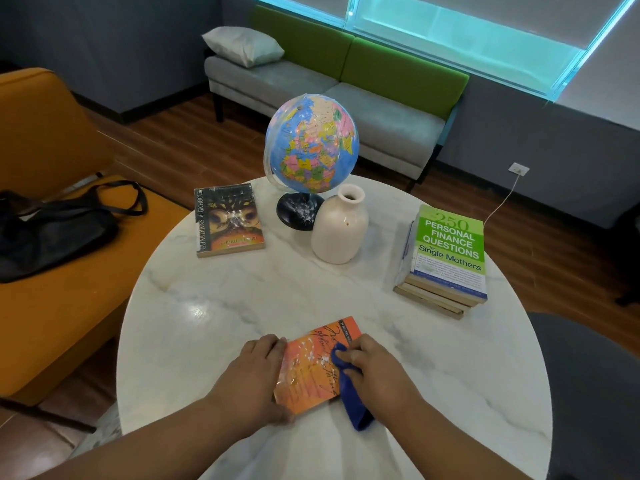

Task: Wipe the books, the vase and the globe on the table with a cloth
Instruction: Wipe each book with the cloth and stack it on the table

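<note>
Nearest me, well in front of the vase (337, 233), my left hand (258, 372) grips the orange book (311, 372) by its left edge, while my right hand (375, 368), fingers curled on the blue cloth (349, 393), presses it onto the cover. Farther off on the table (207, 306), a dark book (228, 220) lies left of the vase, a stack of books (446, 254) lies to its right, and the globe (311, 143) stands just behind it.

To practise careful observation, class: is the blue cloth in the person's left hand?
No, the right hand holds the blue cloth against the orange book, while the left hand holds that book's edge.
</note>
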